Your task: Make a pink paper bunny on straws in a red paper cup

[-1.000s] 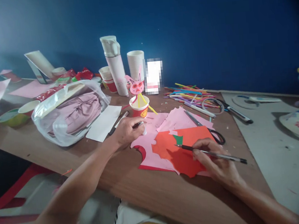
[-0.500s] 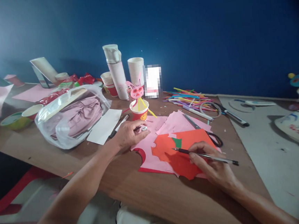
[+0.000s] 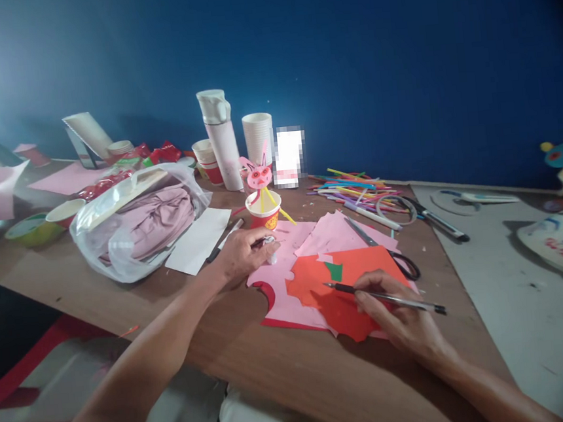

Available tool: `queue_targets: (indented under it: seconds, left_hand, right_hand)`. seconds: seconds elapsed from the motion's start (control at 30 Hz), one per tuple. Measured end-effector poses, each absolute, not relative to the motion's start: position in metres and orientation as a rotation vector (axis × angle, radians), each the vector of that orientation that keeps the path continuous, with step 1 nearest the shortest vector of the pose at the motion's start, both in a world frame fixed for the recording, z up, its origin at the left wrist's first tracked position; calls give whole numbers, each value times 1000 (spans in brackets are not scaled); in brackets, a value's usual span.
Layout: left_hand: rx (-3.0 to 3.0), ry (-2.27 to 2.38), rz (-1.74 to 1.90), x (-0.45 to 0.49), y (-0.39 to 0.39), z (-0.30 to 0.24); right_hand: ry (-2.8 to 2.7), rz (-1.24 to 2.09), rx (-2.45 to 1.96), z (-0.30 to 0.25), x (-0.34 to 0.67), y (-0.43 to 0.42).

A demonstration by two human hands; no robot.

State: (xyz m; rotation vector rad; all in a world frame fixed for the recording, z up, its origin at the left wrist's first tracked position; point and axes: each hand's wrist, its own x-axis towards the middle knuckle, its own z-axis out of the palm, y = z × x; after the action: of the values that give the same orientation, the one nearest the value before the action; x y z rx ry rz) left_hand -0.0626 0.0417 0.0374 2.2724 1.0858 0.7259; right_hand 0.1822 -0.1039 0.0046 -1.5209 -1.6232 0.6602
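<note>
My right hand [image 3: 399, 312] is closed round a black pen [image 3: 385, 295], its tip resting on a sheet of red paper [image 3: 340, 291] just below a small green paper scrap [image 3: 335, 271]. The red sheet lies on pink paper [image 3: 288, 289]. My left hand [image 3: 240, 254] is closed on a small white object [image 3: 270, 243] at the pink paper's upper left edge; I cannot make out what it is. Just behind it stands a red paper cup with a pink rabbit figure [image 3: 262, 199].
Black scissors [image 3: 394, 257] lie right of the red sheet. Coloured straws [image 3: 353, 188], a tape ring [image 3: 395, 206], stacked cups [image 3: 258, 137] and a white flask [image 3: 221, 141] stand behind. A plastic bag with pink cloth [image 3: 139, 220] and white paper [image 3: 198, 239] sit left.
Both hands have stayed almost in place. The view has tilted up a little, so everything sits slightly lower in the picture. My left hand's fingers shifted slightly on the small white object.
</note>
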Motion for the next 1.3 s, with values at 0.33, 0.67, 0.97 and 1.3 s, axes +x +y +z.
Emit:
queue_targets:
  seconds: [0.33, 0.67, 0.97, 1.3]
  left_hand:
    - [2371, 1059, 747, -63, 44, 34]
    - [2535, 1059, 964, -60, 41, 34]
    - [2611, 935, 1018, -60, 38, 33]
    - [2212, 1083, 770, -57, 34, 34]
  right_hand:
    - [-1602, 686, -1489, -1, 182, -103]
    - [-1597, 694, -1503, 1, 182, -103]
    - [-1601, 697, -1509, 1, 181, -104]
    - [-1537, 744, -1473, 0, 181, -105]
